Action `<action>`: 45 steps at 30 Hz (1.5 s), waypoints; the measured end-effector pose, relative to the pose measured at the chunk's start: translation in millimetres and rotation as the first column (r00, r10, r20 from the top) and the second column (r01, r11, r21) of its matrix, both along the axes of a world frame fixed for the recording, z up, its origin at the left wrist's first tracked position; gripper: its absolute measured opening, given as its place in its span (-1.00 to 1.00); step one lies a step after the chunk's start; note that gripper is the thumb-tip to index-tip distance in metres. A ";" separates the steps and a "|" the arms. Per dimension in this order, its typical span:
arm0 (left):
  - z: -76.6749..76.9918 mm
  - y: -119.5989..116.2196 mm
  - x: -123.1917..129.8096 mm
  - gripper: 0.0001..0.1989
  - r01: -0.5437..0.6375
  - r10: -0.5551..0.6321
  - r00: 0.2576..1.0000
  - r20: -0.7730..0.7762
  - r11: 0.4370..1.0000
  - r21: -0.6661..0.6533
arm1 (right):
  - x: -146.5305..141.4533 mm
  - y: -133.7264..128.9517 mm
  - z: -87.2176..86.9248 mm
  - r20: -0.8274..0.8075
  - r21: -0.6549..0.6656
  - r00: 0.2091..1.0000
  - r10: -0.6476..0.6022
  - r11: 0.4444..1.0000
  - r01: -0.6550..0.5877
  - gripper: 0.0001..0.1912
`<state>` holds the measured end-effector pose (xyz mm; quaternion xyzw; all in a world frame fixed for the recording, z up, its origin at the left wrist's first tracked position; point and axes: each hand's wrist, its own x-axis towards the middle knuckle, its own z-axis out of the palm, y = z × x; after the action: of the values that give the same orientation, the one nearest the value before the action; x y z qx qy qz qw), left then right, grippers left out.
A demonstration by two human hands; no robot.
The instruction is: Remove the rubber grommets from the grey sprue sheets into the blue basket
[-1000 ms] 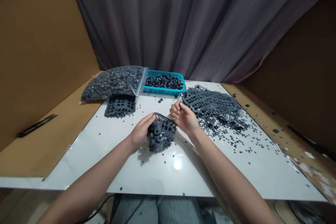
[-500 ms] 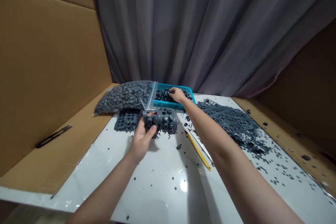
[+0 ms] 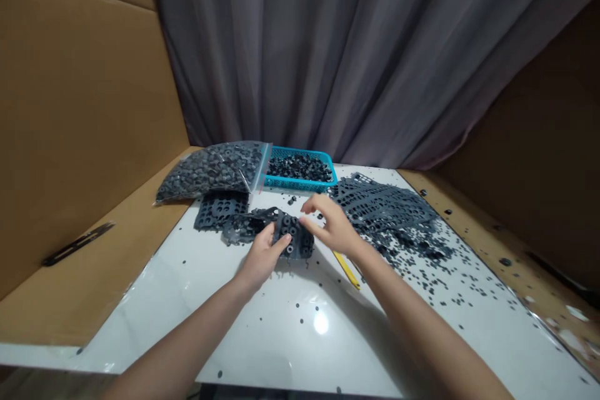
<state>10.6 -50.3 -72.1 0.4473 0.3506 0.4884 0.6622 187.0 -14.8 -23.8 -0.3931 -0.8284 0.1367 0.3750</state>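
Observation:
My left hand (image 3: 265, 256) grips a dark grey rubber sheet (image 3: 297, 247) above the white table, its thumb pressed on the front. Round, knob-like parts with holes stud the sheet. By the sheet's upper right edge, my right hand (image 3: 334, 225) has its thumb and forefinger curved and apart, with nothing visible between them. Behind the hands, a blue basket (image 3: 300, 186) contains many small dark pieces. More dark perforated sheet (image 3: 241, 228) lies just left of the held one.
A clear zip bag (image 3: 210, 169) full of grey parts rests at the back left, on stacked perforated sheets (image 3: 218, 209). Punched sheets (image 3: 384, 203) and scattered bits cover the right. A yellow tool (image 3: 347, 272) lies below my right hand; a black cutter-like tool (image 3: 77, 244) is far left.
My right hand has come back from the blue basket to the held sheet. The sheet has been lowered slightly and tilted, showing its knobs face-on. The camera view has shifted a little.

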 end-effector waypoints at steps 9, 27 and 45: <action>4.9 -5.6 -3.2 -0.94 0.151 -0.056 0.927 -0.370 0.960 0.234 | -1.4 -42.6 -28.6 0.053 -0.220 0.995 -0.088 0.970 0.098 -0.73; -19.1 4.7 6.9 -0.60 0.097 -0.093 0.980 -0.177 0.995 0.015 | -32.8 -51.5 -68.3 -0.748 -0.590 0.647 -0.148 0.594 -0.546 -0.60; -18.0 -1.8 1.2 -0.57 0.175 0.014 0.903 -0.430 0.900 0.398 | -3.6 -54.7 -37.1 0.186 -0.164 0.981 -0.057 0.983 0.088 -0.74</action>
<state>11.8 -52.0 -90.1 0.6908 0.3507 0.4161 0.4762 183.5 -69.5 -60.8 -0.4646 -0.8292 0.1573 0.2679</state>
